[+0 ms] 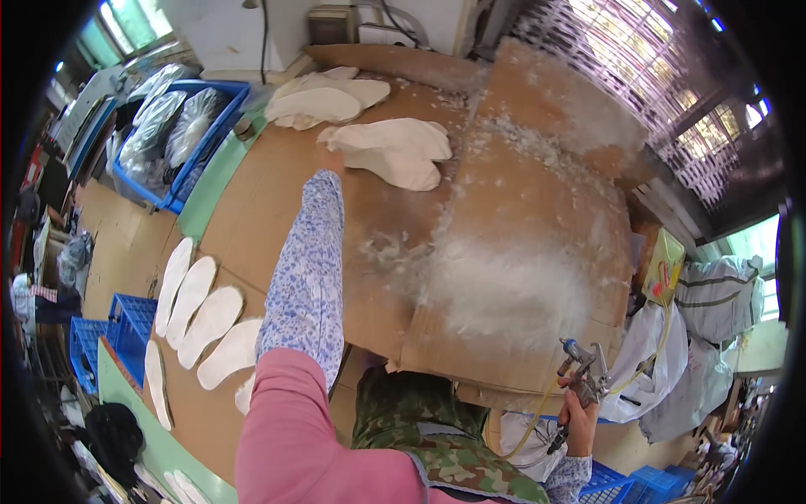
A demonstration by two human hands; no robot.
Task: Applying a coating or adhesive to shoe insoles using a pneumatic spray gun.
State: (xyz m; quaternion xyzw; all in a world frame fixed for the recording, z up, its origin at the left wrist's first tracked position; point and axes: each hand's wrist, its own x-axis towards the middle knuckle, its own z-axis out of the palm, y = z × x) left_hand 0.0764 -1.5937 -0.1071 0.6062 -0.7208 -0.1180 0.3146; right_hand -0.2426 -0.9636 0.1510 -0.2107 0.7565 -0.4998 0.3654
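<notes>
My left arm reaches forward over the cardboard-covered table (pixel 277 227) in a blue floral sleeve. My left hand (pixel 324 181) at its tip is almost hidden by the sleeve, so its fingers cannot be made out. It ends just left of a pile of white insoles (pixel 395 151), close to the pile's near edge. My right hand (pixel 578 413) is low at the right, shut on a metal spray gun (pixel 582 370). The gun has a yellowish hose (pixel 537 416) hanging from it and sits at the front edge of a cardboard board (pixel 520 202) coated with white fluffy residue.
A second pile of white insoles (pixel 323 97) lies at the table's far end. A row of single insoles (pixel 206 323) lies at the left. A blue crate of plastic bags (pixel 180 126) stands far left, with smaller blue crates (pixel 109 336) below. White sacks (pixel 663 361) and a yellow container (pixel 663 265) are at the right.
</notes>
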